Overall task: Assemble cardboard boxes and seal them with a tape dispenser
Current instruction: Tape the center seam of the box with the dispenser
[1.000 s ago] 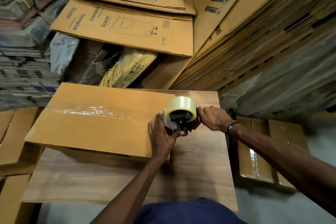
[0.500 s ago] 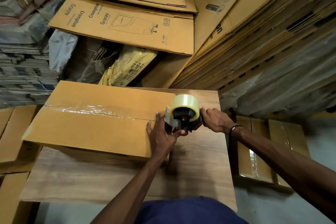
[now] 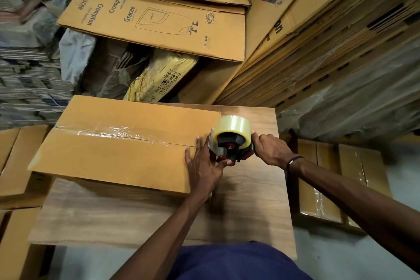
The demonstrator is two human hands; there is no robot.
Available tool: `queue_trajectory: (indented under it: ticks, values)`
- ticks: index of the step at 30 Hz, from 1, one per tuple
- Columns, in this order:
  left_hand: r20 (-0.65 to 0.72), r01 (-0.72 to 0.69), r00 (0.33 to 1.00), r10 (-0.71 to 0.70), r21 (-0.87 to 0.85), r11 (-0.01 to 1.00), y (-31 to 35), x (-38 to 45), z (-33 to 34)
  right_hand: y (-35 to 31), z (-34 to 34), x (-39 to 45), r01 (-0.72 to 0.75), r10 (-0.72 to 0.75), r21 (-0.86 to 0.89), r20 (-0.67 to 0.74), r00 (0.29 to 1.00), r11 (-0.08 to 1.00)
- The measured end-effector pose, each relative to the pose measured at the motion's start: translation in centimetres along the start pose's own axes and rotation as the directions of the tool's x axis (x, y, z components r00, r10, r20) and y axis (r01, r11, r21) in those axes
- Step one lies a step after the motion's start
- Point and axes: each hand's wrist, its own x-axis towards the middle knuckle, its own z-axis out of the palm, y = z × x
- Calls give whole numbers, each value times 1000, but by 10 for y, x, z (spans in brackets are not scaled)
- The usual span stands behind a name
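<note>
- Cardboard box (image 3: pixel 118 143) on wooden table (image 3: pixel 159 216), lying left of both hands; long axis runs L–R, same line as centre seam.
- Clear tape strip (image 3: pixel 113 133) already over seam from far-left end up to approx. the L fingertips; wrinkled, glossy.
- Left hand (image 3: pixel 203 166) flat on box top at its right end, fingers straight, pressing near flap just this side of seam; thumb reaching right to touch dispenser's lower red part.
- Tape dispenser (image 3: pixel 231 141) w/ clear roll sitting at box's right end, directly right of L hand, in line w/ seam.
- Right hand (image 3: pixel 271 151) curled round dispenser handle, firm hold; nearer hand to tool.
- Judged next: pull on rightward along seam axis, over box end, then tear off; L hand as anchor.
</note>
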Motion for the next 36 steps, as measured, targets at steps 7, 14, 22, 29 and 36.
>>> queue_trajectory:
  ticks: [7,14,22,29,36]
  values:
    - [-1,-30,1000,31,55,998,-4,0,4,-3,-2,1,-1,1,2,-3,1000,1000]
    - [-40,-38,998,41,83,996,-1,-3,5,-3,1,0,3,-5,-53,-35,999,999]
    - [-23,0,1000,4,145,989,0,0,10,-3,-1,0,-25,24,-27,-45,999,999]
    - [4,20,1000,-21,143,989,-1,1,15,11,-4,4,-36,28,107,68,997,994]
    - [56,14,998,-21,119,993,8,0,6,30,-18,9,-182,17,429,359,933,885]
